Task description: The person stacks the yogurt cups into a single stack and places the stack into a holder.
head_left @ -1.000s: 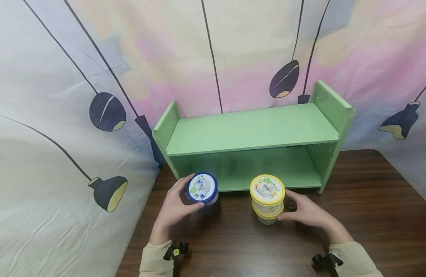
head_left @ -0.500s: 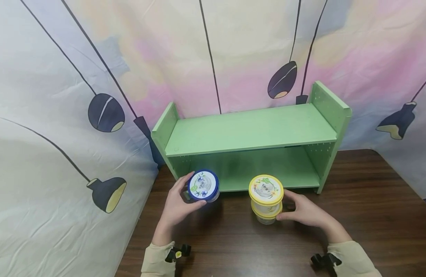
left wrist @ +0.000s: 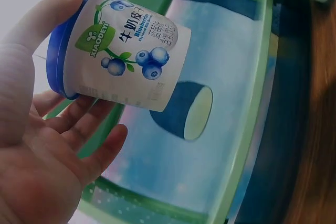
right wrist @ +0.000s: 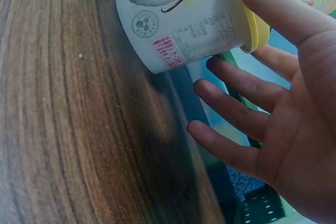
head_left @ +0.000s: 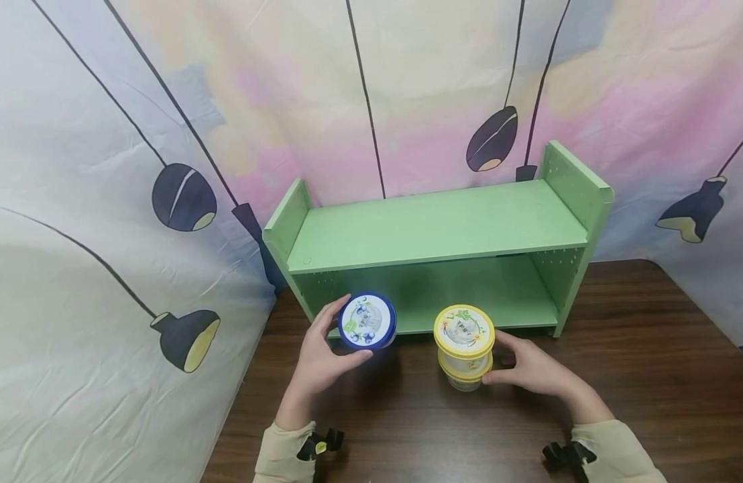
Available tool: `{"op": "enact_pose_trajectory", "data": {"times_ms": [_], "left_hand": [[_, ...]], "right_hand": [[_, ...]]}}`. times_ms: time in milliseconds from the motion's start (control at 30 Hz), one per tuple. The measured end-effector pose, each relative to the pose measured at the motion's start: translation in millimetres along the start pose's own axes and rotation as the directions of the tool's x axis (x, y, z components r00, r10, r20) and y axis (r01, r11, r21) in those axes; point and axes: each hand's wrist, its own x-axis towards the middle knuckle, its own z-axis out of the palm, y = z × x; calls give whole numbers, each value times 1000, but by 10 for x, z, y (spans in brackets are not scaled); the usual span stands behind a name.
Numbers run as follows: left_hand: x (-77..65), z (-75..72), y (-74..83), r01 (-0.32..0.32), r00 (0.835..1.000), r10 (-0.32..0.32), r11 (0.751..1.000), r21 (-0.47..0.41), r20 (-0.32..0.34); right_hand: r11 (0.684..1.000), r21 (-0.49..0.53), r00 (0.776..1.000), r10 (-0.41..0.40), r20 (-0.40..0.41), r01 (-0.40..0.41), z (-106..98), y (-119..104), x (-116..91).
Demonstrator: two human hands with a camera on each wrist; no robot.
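Observation:
My left hand (head_left: 319, 361) holds a blue-lidded yogurt cup (head_left: 367, 320) by its lid, thumb and fingers on opposite sides. Blueberries and "Blueberry" print show on its white wall in the left wrist view. The cup hangs over the table just before the shelf. To the right stands a stack of two yellow-lidded yogurt cups: an upper cup (head_left: 465, 330) on a lower cup (head_left: 465, 385). My right hand (head_left: 536, 365) grips the stack from the right, its thumb at the lower cup's yellow lid (right wrist: 257, 30). Three of its fingers are spread away from the lower cup in the right wrist view.
A green two-level shelf (head_left: 438, 225) stands at the back of the dark wooden table (head_left: 420, 429), right behind the cups. Behind it hangs a cloth (head_left: 323, 80) printed with lamps. Black straps with small mounts (head_left: 320, 444) sit on both wrists.
My left hand has carried the blue-lidded cup up a little and to the right, nearer the yellow-lidded stack. My right hand and the stack have stayed almost where they were.

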Motion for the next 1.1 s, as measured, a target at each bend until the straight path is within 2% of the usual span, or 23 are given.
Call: {"op": "enact_pose_trajectory", "data": {"times_ms": [267, 667, 1100], "left_hand": [[66, 148, 111, -49, 999, 50, 998, -45, 10], [181, 298, 319, -63, 998, 64, 993, -101, 1], [271, 436, 523, -33, 999, 36, 995, -97, 28]], "right_hand": [[1000, 6, 1000, 8, 12, -8, 4, 4, -5], [1000, 16, 1000, 13, 26, -13, -15, 2, -7], [1000, 14, 1000, 5, 20, -5, -9, 10, -11]]}}
